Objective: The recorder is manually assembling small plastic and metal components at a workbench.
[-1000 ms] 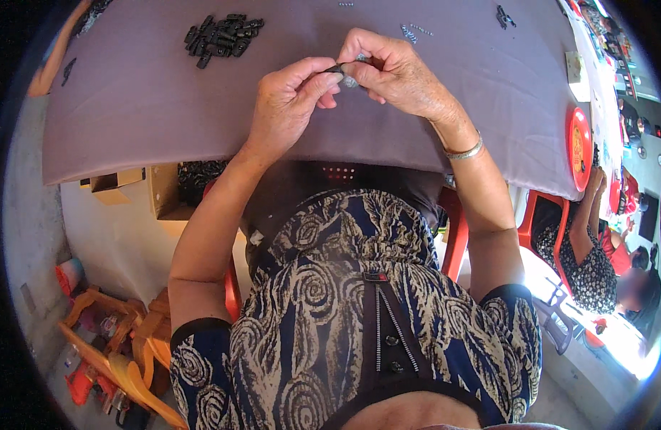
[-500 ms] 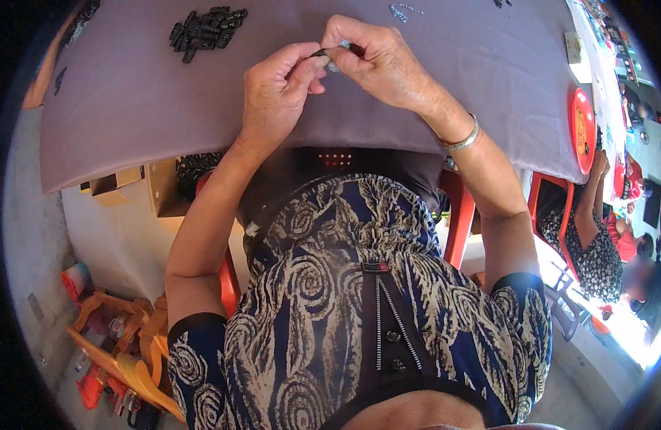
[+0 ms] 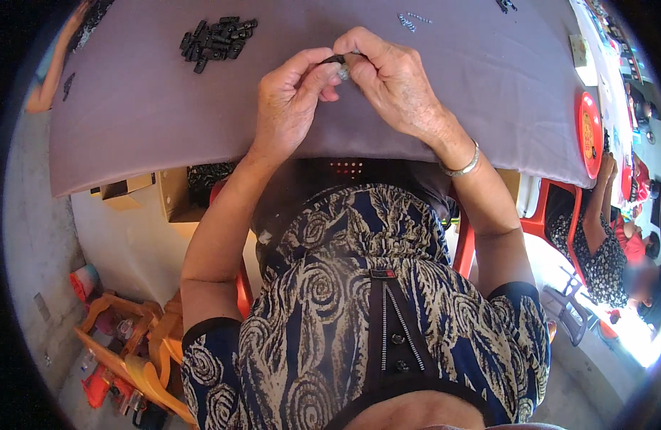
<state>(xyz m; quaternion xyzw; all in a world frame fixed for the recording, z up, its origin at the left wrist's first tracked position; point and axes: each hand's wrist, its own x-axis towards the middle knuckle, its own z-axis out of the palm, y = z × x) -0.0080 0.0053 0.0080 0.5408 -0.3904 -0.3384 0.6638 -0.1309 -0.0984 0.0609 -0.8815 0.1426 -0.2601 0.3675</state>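
Over the grey-purple tablecloth (image 3: 187, 107), my two hands meet with fingertips close together. My left hand (image 3: 291, 100) pinches a small black piece (image 3: 334, 59) between thumb and fingers. On its other side my right hand (image 3: 395, 82) is closed in a pinch at the same piece. A small pale grey bit (image 3: 343, 72) shows between the fingertips; its kind is hard to make out. A pile of small black plastic pieces (image 3: 217, 41) lies beyond my left hand. Past my right hand rest short black-and-white patterned strips (image 3: 408, 23).
A round red tray (image 3: 590, 135) sits at the table's right edge. Another person's arm (image 3: 54, 72) reaches in at far left. At right a seated person in a dark patterned garment (image 3: 599, 258) is beside a red chair (image 3: 542, 215). Wooden furniture (image 3: 122, 351) stands lower left.
The whole view has shifted, so things appear slightly further right and lower. My hands stay pinched together, and more of the black piece shows between the fingertips.
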